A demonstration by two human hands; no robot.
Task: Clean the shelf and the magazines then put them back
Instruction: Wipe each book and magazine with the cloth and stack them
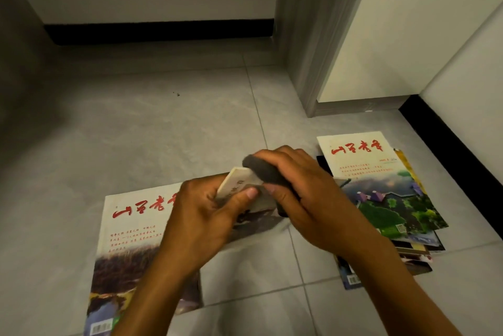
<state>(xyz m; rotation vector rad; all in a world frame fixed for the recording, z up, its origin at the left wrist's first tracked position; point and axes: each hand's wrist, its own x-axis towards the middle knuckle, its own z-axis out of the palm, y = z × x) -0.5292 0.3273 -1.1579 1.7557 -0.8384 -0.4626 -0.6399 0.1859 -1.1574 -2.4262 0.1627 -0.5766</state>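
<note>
While your left hand (209,210) grips the small pale book (242,183) at centre frame, thumb curled across its cover, your right hand (296,188) is closed round a dark grey cloth (261,169) and presses it against the book's upper right edge.

Step in hand, as I judge it: wiping one item before it goes back.
- Keep the left-hand hold firm and low on the book so the upper edge stays bare for the cloth.
- Draw the cloth along the edge in one direction, away from the spine, so pages do not buckle.
- Turn the book to do each face; light pressure only.
- Put it down on the stack you are treating as cleaned; which stack that is cannot be told.

Task things: one magazine (130,243) lies flat on the floor (163,131) at lower left, partly under your left forearm. A fanned stack of magazines (381,194) lies on the floor at right. No shelf in view.

Writing: both top covers carry a red brush-script Chinese title and smaller red lines, too blurred to read. Barcodes at lower left corners. Characters on the book's cover are illegible.
</note>
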